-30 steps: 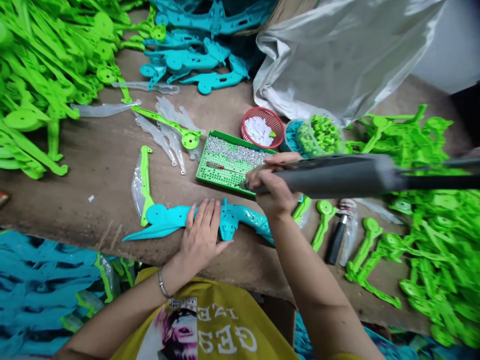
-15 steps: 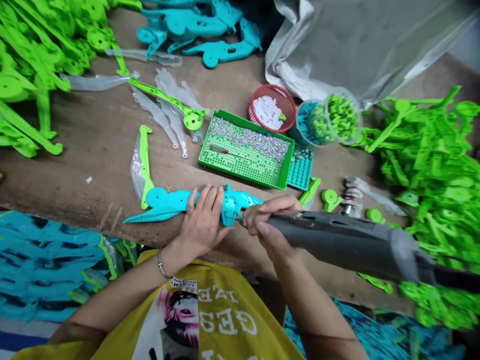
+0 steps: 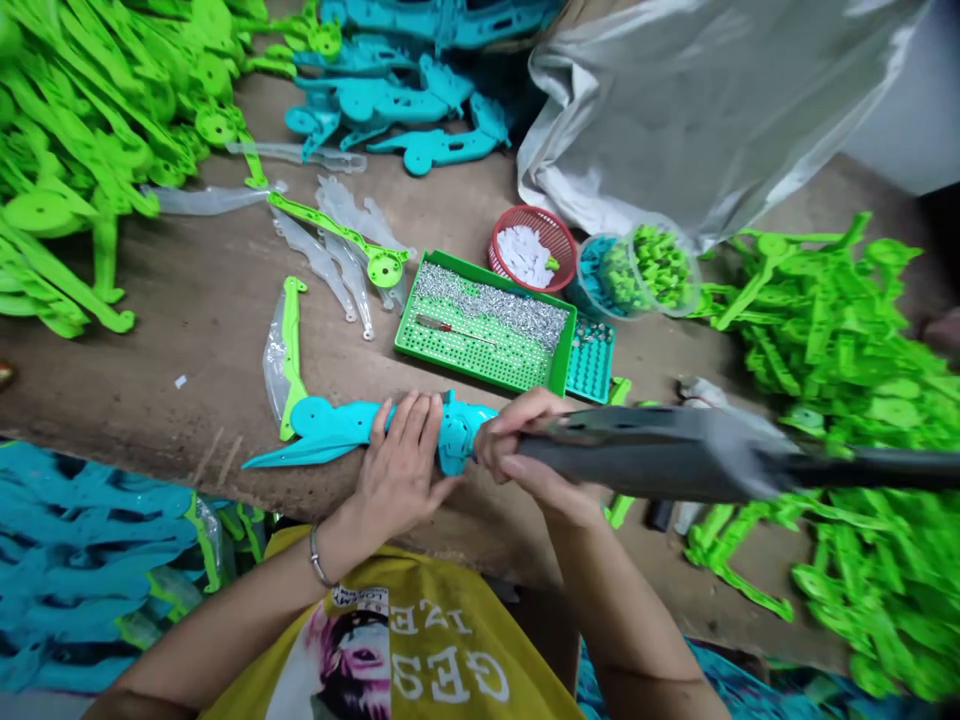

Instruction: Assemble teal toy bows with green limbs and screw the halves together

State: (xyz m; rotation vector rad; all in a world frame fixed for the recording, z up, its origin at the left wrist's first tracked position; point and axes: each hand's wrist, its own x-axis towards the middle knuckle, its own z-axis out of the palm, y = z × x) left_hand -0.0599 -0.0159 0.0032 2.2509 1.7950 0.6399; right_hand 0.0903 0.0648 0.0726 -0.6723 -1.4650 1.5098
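Note:
A turquoise plastic part point(image 3: 341, 422) lies on the table near its front edge. My left hand point(image 3: 401, 465) presses down over its middle, fingers wrapped on it. At its right end, my right hand point(image 3: 529, 445) grips a dark grey power screwdriver point(image 3: 645, 455), held nearly level with the tip towards the part. My right fingers hide the tip. Beyond the part sits a green perforated tray point(image 3: 480, 365) with many small silver screws and a thin screwdriver point(image 3: 450, 328) in it.
Green parts point(image 3: 67, 150) are heaped at left, with another green heap point(image 3: 862, 400) at right. Clear parts point(image 3: 315, 250) lie back left. Behind the tray stand a red basket point(image 3: 551, 235), a clear tub point(image 3: 697, 270) and a grey-white sack point(image 3: 675, 110).
The head view has shifted slightly. The power screwdriver has swung to a flatter angle, its rear end now higher in view, and my right hand has moved slightly closer to my left.

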